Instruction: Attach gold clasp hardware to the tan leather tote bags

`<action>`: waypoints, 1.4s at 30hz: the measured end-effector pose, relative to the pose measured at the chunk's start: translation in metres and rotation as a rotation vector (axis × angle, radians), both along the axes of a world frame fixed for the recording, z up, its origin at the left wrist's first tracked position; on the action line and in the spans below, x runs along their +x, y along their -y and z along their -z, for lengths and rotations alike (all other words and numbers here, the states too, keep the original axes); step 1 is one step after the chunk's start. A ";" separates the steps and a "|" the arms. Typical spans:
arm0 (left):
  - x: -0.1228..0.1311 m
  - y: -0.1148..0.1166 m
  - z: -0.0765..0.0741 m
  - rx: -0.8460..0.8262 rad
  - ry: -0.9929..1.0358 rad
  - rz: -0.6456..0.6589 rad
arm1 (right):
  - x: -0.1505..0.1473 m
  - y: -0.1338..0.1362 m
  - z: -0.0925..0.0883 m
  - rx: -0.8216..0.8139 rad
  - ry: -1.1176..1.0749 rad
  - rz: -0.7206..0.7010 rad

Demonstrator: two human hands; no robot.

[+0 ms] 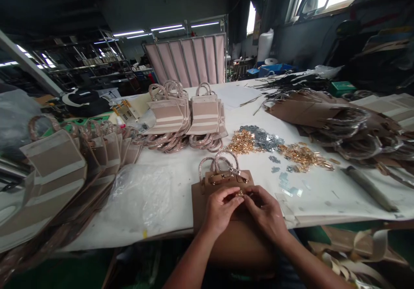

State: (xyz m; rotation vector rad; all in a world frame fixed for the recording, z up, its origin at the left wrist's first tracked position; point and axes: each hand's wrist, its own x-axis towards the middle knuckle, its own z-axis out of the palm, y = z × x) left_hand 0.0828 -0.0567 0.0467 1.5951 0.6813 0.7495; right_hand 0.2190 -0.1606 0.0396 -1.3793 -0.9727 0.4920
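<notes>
A brown handbag (239,237) lies in front of me, partly over the table's front edge, its wrapped handles (226,161) pointing away. Over its upper part my left hand (223,207) and my right hand (263,211) meet, thumbs and forefingers pinched together. Between the fingertips shows a small gold metal fitting (239,193); the fingers cover much of it. Just beyond them, a strap with metal hardware (231,174) crosses the bag near the handles.
Gold fittings (241,141) and grey metal plates (267,139) lie heaped beyond the bag, with more gold pieces (305,157) to the right. Bag bodies (207,112) stand at the back and left. Brown bags (307,108) pile up at right. Clear plastic (139,194) lies left.
</notes>
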 end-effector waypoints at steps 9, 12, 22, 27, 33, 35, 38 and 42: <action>0.002 -0.002 -0.001 -0.091 -0.057 -0.009 | 0.008 0.005 -0.002 0.082 0.233 -0.064; 0.002 -0.003 -0.001 -0.115 -0.058 -0.018 | 0.009 0.008 -0.001 0.056 0.226 -0.059; 0.000 -0.005 -0.008 -0.068 -0.084 0.044 | 0.014 0.006 -0.007 -0.084 0.114 -0.096; -0.001 -0.006 -0.008 -0.062 -0.112 0.082 | 0.027 0.004 -0.011 -0.092 0.080 -0.250; -0.004 -0.009 -0.011 -0.145 -0.100 0.157 | 0.035 0.004 -0.010 -0.017 0.071 -0.448; -0.004 -0.009 -0.012 -0.174 -0.083 0.165 | 0.036 0.004 -0.011 0.000 0.061 -0.455; -0.003 -0.008 -0.011 -0.195 -0.038 0.150 | 0.038 0.003 -0.012 -0.029 -0.009 -0.444; -0.001 -0.005 -0.009 -0.130 -0.022 0.091 | 0.042 0.002 -0.013 -0.138 -0.188 -0.463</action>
